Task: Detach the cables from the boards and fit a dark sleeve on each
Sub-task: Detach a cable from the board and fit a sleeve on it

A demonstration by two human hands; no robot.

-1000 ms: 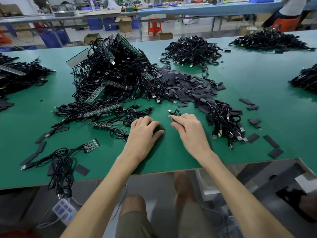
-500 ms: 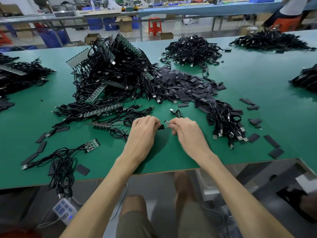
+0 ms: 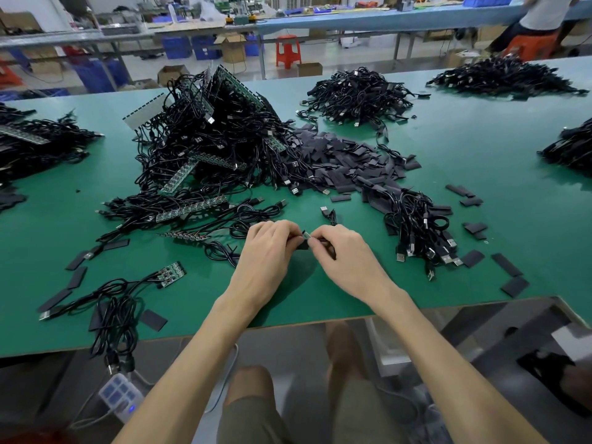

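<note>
My left hand (image 3: 267, 251) and my right hand (image 3: 344, 256) meet over the green table (image 3: 480, 161), fingertips almost touching. Between them shows a small metal cable end (image 3: 306, 234). My left hand's curled fingers pinch a dark sleeve (image 3: 302, 246), mostly hidden under them. My right hand pinches the black cable (image 3: 326, 243), whose plug (image 3: 324, 209) lies just behind. A big tangle of cables and green boards (image 3: 211, 149) rises behind my left hand. Loose dark sleeves (image 3: 346, 161) are heaped behind my right hand.
A bundle of sleeved cables (image 3: 419, 232) lies right of my right hand. A small board with cables (image 3: 173, 274) sits at front left. Further cable piles (image 3: 358, 94) (image 3: 503, 76) lie far back. Stray sleeves (image 3: 507, 267) dot the front right near the table edge.
Both hands lifted slightly off the table and drew together. The sleeve and the cable end have come into contact between the fingertips.
</note>
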